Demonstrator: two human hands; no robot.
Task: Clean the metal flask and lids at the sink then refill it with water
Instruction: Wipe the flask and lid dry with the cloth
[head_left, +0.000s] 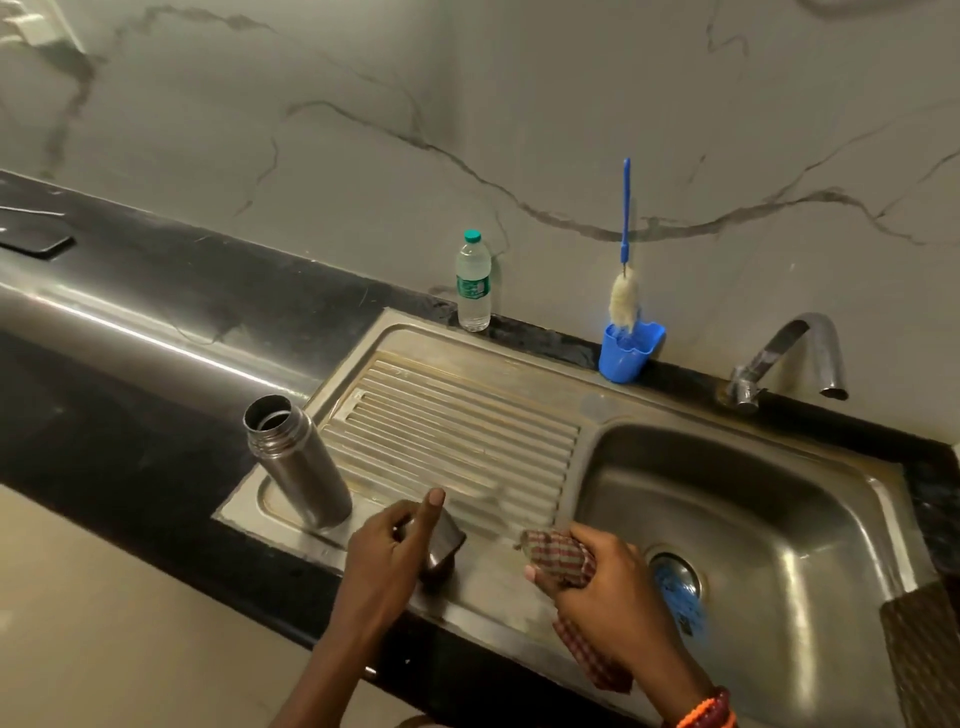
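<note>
Gripping a lid near the counter edge, left hand; right hand clutches a cloth (checked).

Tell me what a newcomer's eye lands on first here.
The two hands at the front edge: the left hand holds a metal lid, the right hand grips a checked cloth. Then the open metal flask standing on the drainboard's left end, and the blue brush in its blue cup at the wall.

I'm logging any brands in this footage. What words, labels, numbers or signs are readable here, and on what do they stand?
Nothing can be read.
Plastic water bottle: green and white label, print too small and blurred to read.
Blue thing at the sink drain: dark marks, blurred, unreadable.
Metal flask, lid in the left hand, checked cloth, blue cup: no text visible.
</note>
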